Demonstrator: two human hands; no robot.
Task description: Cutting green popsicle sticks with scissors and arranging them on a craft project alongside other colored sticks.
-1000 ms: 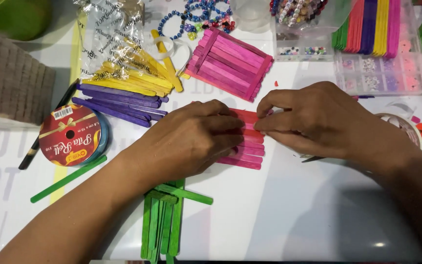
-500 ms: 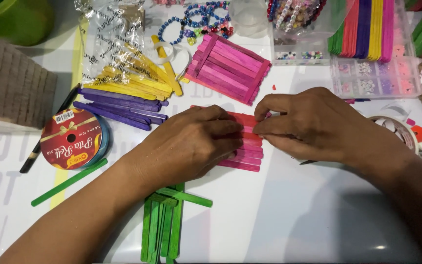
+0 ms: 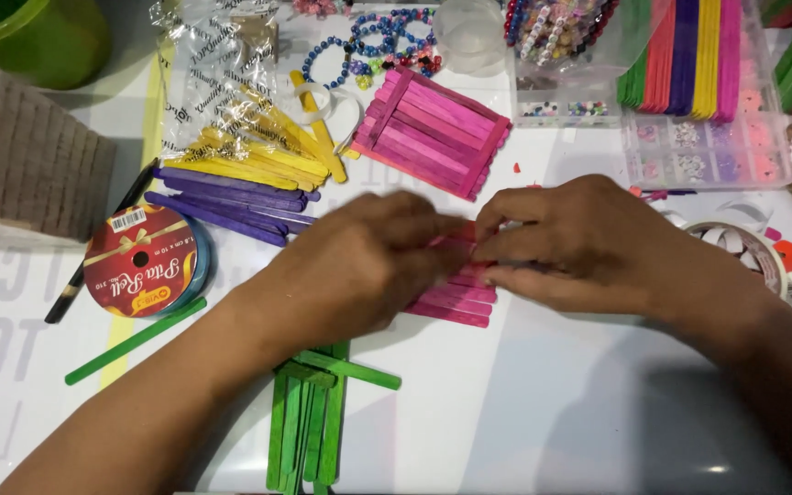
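Pressing: left hand (image 3: 359, 266) flat, right hand (image 3: 579, 243) pinching the pink stick row (image 3: 456, 298) | risk: uneven pressure could skew sticks toward 6 o'clock

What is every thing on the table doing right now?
Left hand: pressed flat on the pink sticks.
Right hand: fingertips pinching the sticks' right end.
Row of pink wooden craft sticks: flat, side by side, partly covered.
Finished pink stick panel: lying flat, untouched.
Green stick bundle: flat, loosely piled.
Red ribbon roll: lying on its side.
Clear bag of yellow sticks: open, sticks spilling out.
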